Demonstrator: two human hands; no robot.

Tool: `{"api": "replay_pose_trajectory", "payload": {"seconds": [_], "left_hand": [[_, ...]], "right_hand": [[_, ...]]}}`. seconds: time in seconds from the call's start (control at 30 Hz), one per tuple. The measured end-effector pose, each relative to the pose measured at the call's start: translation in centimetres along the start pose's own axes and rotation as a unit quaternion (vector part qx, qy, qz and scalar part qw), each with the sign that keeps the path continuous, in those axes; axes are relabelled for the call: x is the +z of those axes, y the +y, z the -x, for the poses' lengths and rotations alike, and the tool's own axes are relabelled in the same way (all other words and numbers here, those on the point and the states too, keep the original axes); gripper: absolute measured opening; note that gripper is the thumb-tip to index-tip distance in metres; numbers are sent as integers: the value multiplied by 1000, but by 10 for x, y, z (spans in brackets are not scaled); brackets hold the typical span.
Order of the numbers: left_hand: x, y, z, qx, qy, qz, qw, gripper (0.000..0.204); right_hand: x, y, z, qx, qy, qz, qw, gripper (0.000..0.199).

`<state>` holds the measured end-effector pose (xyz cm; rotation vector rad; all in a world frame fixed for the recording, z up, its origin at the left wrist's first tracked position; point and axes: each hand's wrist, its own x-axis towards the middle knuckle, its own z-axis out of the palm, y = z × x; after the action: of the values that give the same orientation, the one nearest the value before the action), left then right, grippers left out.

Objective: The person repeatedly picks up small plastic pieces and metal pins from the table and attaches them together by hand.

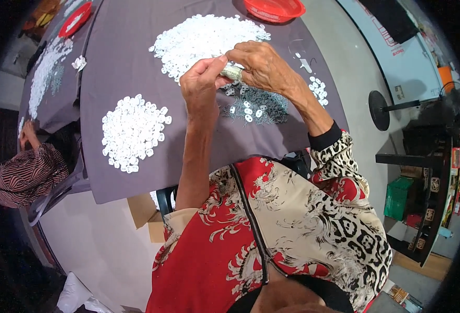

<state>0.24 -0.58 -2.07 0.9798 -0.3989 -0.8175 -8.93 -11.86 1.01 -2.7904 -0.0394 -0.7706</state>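
My left hand (201, 81) and my right hand (261, 65) meet above the table, fingers pinched together. Between them shows a small pale, ribbed piece (233, 72); its kind, and whether it is held or wrapped around a finger, I cannot make out. Just beyond the hands lies a big heap of small white plastic pieces (204, 39) with holes. Below my right hand spreads a pile of thin grey pins (266, 104), with a few white pieces (248, 111) on it. A second heap of white pieces (133, 133) sits to the left of my left forearm.
A red plastic basket (275, 9) stands at the far edge. Several white pieces (317, 89) lie at the table's right side. At another table on the left, a person in a striped top (29, 172) sits by more white pieces (47, 73). A black-based stand (380, 110) is at right.
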Motion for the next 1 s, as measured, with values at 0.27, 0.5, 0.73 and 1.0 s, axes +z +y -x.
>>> {"api": "replay_pose_trajectory", "payload": {"seconds": [0.27,0.5,0.73,1.0], "left_hand": [[4,1,3,-25,-23,16,999,20],[-21,5,-4,-3,-16,29,999,28],[-37,4,-10,-1,11,20,1000,29],[-58,0,-11,-29,29,4,999,28]], "right_hand": [[-4,4,2,12,-33,8,999,20],[-4,1,3,191,-38,-144,970,26],[18,14,21,210,1,-195,958,21],[32,9,15,307,-39,-338,889,14]]}}
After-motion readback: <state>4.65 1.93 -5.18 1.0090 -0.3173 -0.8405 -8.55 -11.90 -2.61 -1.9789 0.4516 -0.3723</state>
